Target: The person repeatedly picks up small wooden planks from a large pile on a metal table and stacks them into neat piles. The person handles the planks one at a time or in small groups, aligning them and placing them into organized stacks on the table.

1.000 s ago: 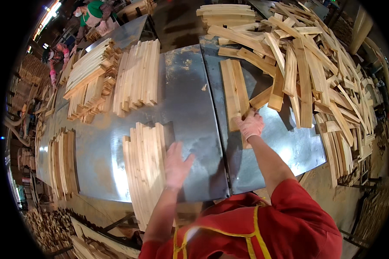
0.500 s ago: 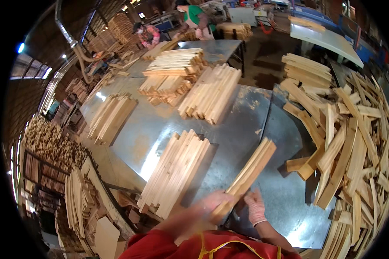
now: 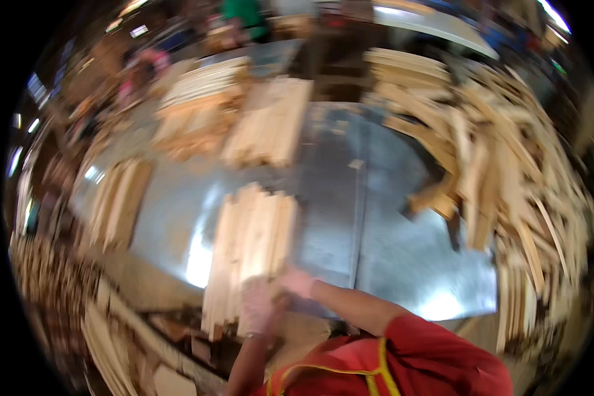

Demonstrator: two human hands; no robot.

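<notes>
A bundle of pale wooden strips (image 3: 254, 228) lies lengthwise on the metal-topped table (image 3: 327, 231), just left of its middle. My left hand (image 3: 260, 305), in a light pink glove, is at the bundle's near right end. Beside it, my right hand (image 3: 298, 282), gloved alike, reaches across from the right to the bundle's near right edge. A brownish strip end seems to show between the two hands. Motion blur smears the fingers of both, so their grip cannot be made out.
More bundles lie farther off: one wooden bundle (image 3: 120, 201) to the left, another bundle (image 3: 270, 122) and a layered stack (image 3: 201, 99) behind. A loose heap of wood offcuts (image 3: 488, 158) covers the right side. Blurred people work at the back, one in green (image 3: 241, 16).
The strips that my left hand held over the table's middle are no longer there. Both hands have moved left to the bundle's near end. The view has turned right.
</notes>
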